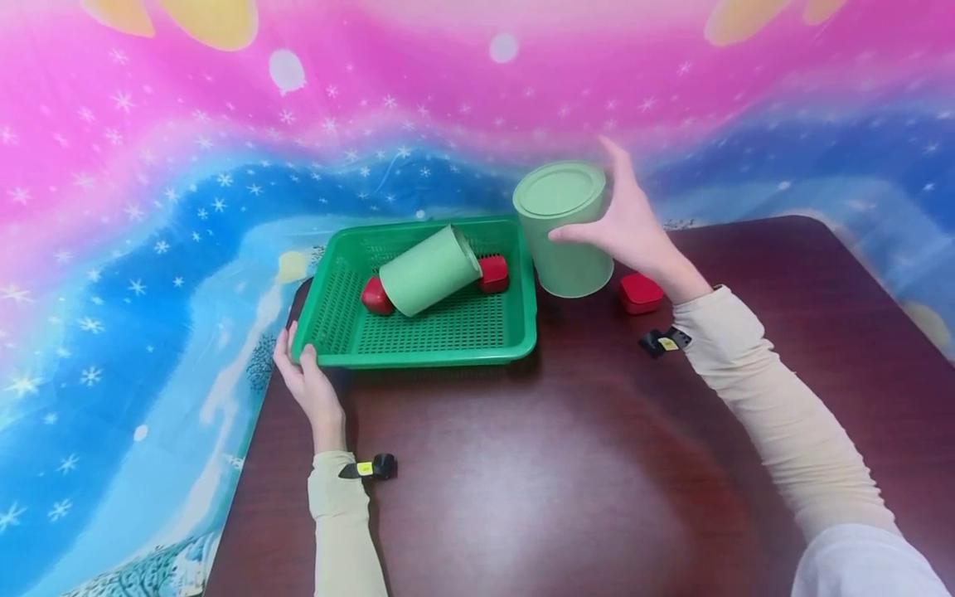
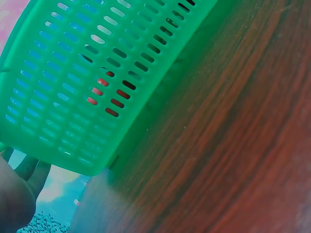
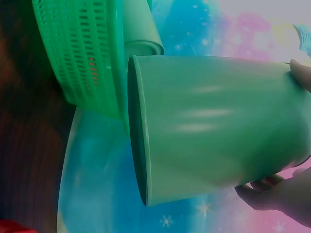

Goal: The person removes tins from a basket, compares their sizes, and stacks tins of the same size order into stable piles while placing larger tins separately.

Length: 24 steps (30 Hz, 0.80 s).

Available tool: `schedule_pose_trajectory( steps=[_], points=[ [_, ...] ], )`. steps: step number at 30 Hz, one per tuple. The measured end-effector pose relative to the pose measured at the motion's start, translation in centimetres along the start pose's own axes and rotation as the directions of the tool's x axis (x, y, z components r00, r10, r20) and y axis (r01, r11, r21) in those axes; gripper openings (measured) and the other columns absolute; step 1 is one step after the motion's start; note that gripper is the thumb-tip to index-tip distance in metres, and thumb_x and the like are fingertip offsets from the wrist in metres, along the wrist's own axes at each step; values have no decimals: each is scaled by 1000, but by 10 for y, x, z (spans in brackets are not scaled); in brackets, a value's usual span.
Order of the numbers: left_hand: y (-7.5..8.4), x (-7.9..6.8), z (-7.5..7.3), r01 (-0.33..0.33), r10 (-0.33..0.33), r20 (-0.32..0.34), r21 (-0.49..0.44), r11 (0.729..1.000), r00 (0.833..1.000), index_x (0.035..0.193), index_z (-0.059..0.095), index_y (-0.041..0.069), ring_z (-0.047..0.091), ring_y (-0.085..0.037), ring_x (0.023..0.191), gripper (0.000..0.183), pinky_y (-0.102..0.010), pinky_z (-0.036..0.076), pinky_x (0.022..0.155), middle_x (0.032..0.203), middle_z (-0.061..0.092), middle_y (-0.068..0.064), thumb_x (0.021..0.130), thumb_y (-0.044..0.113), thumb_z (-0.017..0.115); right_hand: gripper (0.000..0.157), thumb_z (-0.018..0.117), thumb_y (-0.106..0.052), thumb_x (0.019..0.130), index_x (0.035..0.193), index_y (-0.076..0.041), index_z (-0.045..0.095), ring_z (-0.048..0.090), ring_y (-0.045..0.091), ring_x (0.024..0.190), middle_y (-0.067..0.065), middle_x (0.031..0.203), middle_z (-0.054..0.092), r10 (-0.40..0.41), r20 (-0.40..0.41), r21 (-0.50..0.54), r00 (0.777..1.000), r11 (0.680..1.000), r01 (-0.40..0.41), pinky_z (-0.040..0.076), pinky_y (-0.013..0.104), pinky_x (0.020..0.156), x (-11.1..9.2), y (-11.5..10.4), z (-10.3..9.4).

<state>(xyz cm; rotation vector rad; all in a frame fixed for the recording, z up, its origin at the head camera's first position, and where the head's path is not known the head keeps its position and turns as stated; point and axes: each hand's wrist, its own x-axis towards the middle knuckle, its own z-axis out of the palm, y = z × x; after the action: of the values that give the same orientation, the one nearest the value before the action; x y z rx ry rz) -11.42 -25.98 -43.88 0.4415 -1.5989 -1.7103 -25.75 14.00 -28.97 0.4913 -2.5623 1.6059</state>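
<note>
My right hand [image 1: 630, 224] grips a large pale green cup [image 1: 567, 249], upside down with its base facing up. In the right wrist view the cup's open rim points toward the table and is raised off it; the thumb and fingers are around its base end. At the basket's near left corner, my left hand [image 1: 313, 390] holds the rim of the green plastic basket [image 1: 418, 358], thumb at the front and fingers round the outside. Inside the basket another pale green cup [image 1: 429, 274] lies tilted on its side, between a red block [image 1: 376, 297] and a second red block [image 1: 493, 274].
Under my right wrist, a red block [image 1: 640, 293] sits on the dark wooden table [image 1: 567, 464], right of the basket. A patterned pink and blue cloth [image 1: 418, 99] hangs behind the table and down its left side.
</note>
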Motion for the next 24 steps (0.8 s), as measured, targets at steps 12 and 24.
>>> schedule_pose_trajectory(
  steps=[12,24],
  points=[
    [-32,14,-9,9,-9,-17,21,1000,1000,160,33,5,32,-16,151,55,-30,23,120,160,45,-6,107,13,44,125,92,-34,76,167,-29,5,26,23,152,4,170,18,81,-46,-21,996,996,-82,22,53,121,4,17,-29],
    [-28,11,-7,-2,3,-24,28,1000,1000,159,35,6,34,-13,149,54,-30,25,119,159,46,-6,107,14,45,126,91,-35,77,166,-31,2,23,23,154,6,171,15,145,-95,-46,985,988,-150,20,52,122,-1,37,-65]
  ],
)
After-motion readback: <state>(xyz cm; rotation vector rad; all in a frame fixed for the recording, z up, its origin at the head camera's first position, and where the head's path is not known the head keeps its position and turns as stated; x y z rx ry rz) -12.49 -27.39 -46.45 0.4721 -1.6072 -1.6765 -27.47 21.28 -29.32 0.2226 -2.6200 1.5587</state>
